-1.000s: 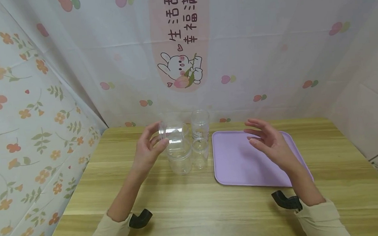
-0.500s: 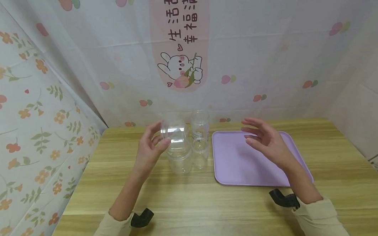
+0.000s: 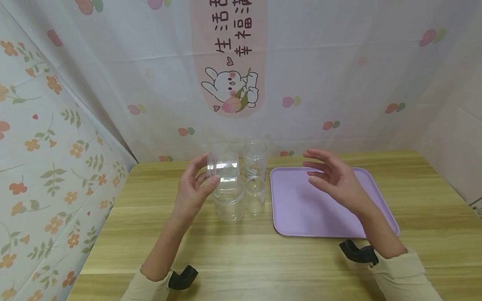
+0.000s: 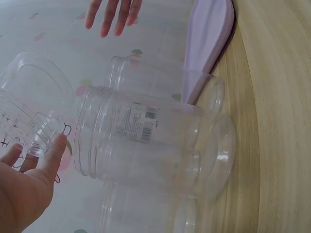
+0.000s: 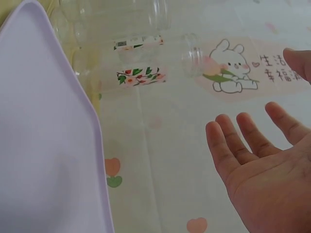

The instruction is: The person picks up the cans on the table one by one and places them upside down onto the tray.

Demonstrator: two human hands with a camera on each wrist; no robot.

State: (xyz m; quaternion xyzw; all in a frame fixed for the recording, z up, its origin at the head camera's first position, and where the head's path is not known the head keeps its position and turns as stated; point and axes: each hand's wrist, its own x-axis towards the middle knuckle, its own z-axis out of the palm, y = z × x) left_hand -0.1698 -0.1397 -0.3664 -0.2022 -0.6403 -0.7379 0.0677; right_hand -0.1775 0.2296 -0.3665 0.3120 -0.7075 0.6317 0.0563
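My left hand [image 3: 191,189] grips a clear plastic jar [image 3: 228,168] by its threaded mouth. The jar lies on its side in the air, mouth toward the palm, above a wide clear jar [image 3: 230,211] that stands on the table. Beside that stands a narrower clear jar [image 3: 255,199], with a taller clear jar [image 3: 255,155] behind it. In the left wrist view, a standing jar [image 4: 155,141] bears a barcode label. Over the purple tray [image 3: 302,227] hovers my right hand [image 3: 338,184], fingers loosely bent and apart, holding nothing.
The wooden table [image 3: 239,273] runs back to a white patterned curtain [image 3: 323,73]. On the left hangs a floral cloth [image 3: 53,156]. A flower-print label [image 5: 141,76] shows on one jar in the right wrist view. Black wrist mounts [image 3: 183,278] stick out from both sleeves.
The left hand has shifted slightly right with the jar still in its grip. The right hand has drifted a little left over the tray. The standing jars have not moved.
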